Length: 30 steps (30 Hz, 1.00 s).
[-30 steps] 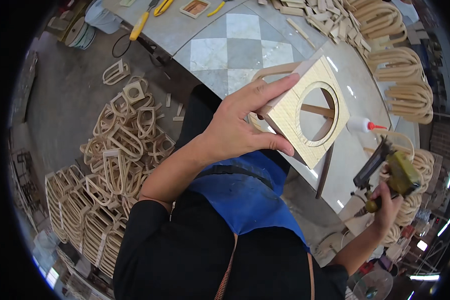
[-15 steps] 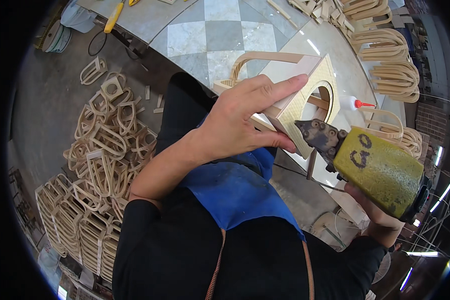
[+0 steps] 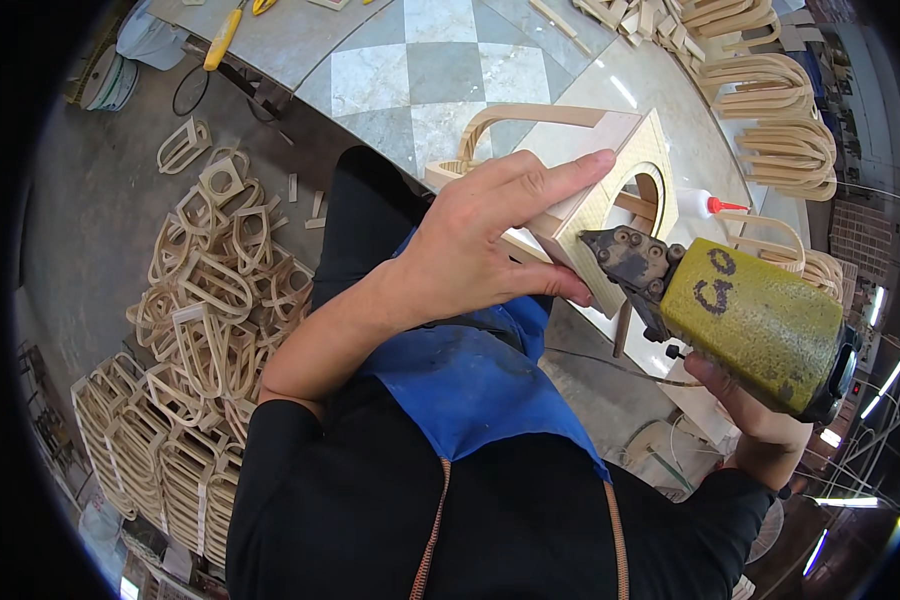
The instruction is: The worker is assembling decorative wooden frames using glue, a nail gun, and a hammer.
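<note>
My left hand (image 3: 470, 235) grips a pale wooden frame (image 3: 595, 235), its fingers over the top edge and its thumb low on the square panel. That panel has a large round hole, and a bent-wood loop rises behind it. A worn yellow-green nail gun (image 3: 755, 325) is in my right hand (image 3: 755, 410), which is mostly hidden beneath the tool; only the thumb and wrist show. The dark metal nose of the gun lies at the panel face, beside the hole. Behind the frame, a white glue bottle (image 3: 695, 203) with a red tip lies on the table.
Bent-wood loops (image 3: 790, 160) stand in stacks along the table's right side. Wood strips (image 3: 645, 25) lie at its far edge, and a yellow-handled tool (image 3: 222, 40) at far left. A large heap of wooden frames (image 3: 215, 270) covers the floor to my left. A thin hose (image 3: 620, 370) runs by my lap.
The nail gun has shifted slightly left and up, its nose sliding a little along the panel. My left hand and the frame have barely moved.
</note>
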{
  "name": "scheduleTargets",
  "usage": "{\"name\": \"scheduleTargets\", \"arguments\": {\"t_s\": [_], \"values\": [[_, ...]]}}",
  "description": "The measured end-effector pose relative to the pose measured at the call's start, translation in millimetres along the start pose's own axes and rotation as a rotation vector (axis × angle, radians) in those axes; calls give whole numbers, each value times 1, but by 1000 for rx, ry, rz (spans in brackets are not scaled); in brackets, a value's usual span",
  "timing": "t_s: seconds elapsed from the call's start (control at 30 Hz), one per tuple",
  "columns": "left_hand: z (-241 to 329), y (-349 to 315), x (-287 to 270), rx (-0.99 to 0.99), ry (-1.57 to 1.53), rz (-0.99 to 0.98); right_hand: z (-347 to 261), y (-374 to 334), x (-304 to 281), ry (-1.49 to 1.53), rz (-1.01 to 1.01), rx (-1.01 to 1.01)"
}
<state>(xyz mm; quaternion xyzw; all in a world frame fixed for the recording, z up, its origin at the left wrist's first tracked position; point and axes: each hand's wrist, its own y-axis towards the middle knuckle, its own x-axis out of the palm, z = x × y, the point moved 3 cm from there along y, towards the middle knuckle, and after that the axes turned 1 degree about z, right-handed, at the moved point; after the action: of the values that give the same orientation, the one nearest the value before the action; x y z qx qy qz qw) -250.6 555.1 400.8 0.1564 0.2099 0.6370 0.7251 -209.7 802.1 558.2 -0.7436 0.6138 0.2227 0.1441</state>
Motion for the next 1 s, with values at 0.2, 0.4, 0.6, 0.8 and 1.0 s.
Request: {"name": "scheduleTargets", "arguments": {"t_s": [0.2, 0.4, 0.6, 0.8, 1.0], "values": [[1, 1, 0, 6, -1, 8, 3, 3, -7, -78, -65, 1], [0, 1, 1, -4, -32, 12, 7, 2, -18, -159, -120, 7], [-1, 0, 2, -15, -35, 2, 10, -1, -22, -237, -173, 12], [5, -1, 1, -9, 4, -25, 2, -11, -18, -257, -92, 116], [-5, 0, -12, -107, -119, -11, 7, -3, -37, -317, -260, 19]]}}
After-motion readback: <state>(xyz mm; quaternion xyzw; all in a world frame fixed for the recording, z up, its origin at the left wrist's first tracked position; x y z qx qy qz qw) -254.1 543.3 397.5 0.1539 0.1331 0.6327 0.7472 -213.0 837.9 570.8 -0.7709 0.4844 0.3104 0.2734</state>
